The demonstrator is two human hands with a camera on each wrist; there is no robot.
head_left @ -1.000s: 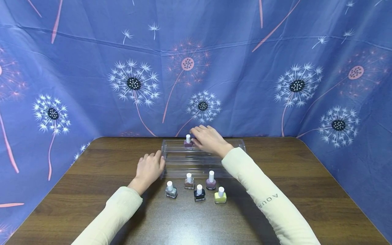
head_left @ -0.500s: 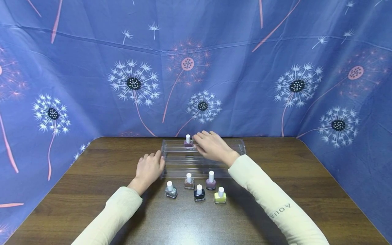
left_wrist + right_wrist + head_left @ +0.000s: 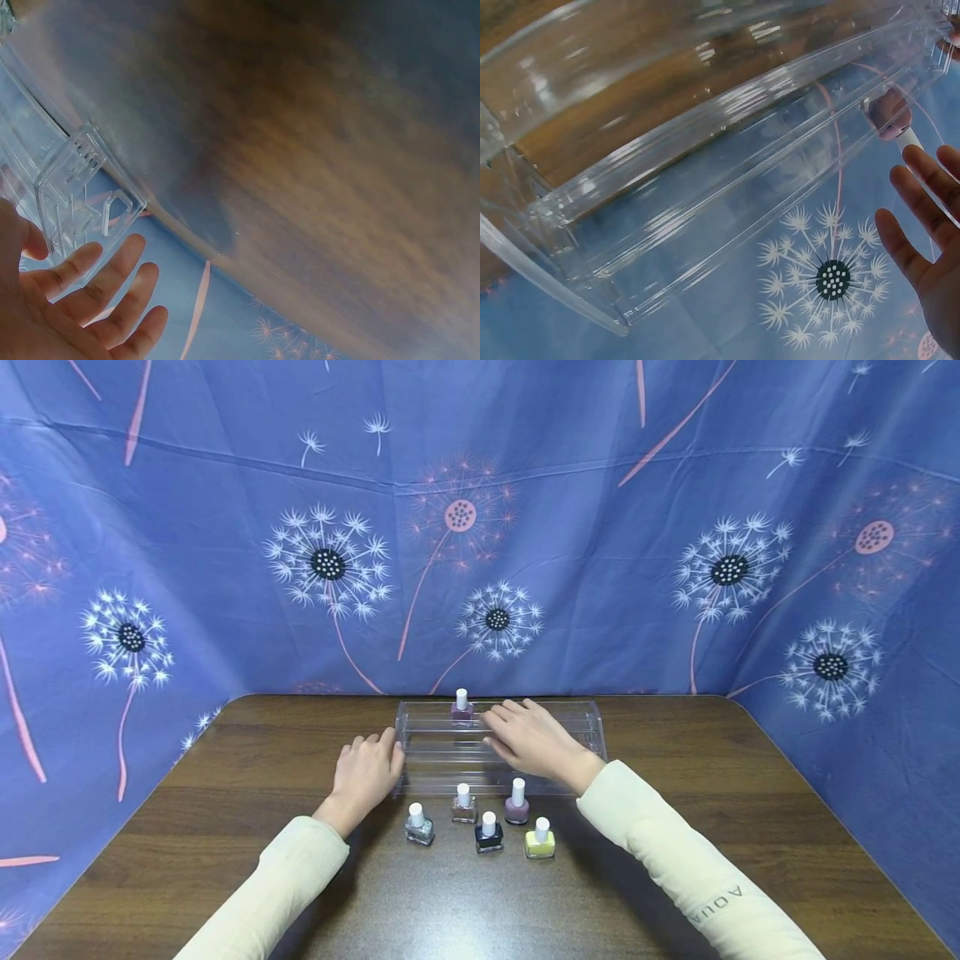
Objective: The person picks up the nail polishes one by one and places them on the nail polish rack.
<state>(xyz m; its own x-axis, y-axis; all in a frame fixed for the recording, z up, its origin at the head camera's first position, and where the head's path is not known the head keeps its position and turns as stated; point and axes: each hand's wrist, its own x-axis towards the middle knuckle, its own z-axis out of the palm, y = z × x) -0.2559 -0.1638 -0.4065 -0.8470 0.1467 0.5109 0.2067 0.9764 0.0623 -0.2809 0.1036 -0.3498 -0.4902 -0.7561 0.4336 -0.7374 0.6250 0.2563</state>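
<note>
A clear acrylic tiered rack [image 3: 442, 752] stands at the back of the table. One purple nail polish bottle [image 3: 462, 710] with a white cap is upright on its top tier. My left hand [image 3: 365, 777] rests against the rack's left end; in the left wrist view, its fingers [image 3: 124, 259] are spread loosely near the clear end panel [image 3: 88, 180]. Over the rack, right of that bottle, hovers my right hand [image 3: 536, 739], holding nothing. The right wrist view shows its relaxed fingers [image 3: 922, 195] near the bottle's white cap [image 3: 908, 139].
In front of the rack, several white-capped polish bottles stand on the wooden table [image 3: 300, 760]: silver glitter [image 3: 420, 831], brownish [image 3: 464, 810], black [image 3: 489, 837], mauve [image 3: 517, 810] and yellow [image 3: 539, 843]. A blue dandelion-print cloth [image 3: 585, 568] hangs behind.
My right hand has drawn back from the purple bottle on the top tier, moving right and toward me. The left hand and the bottles have stayed put.
</note>
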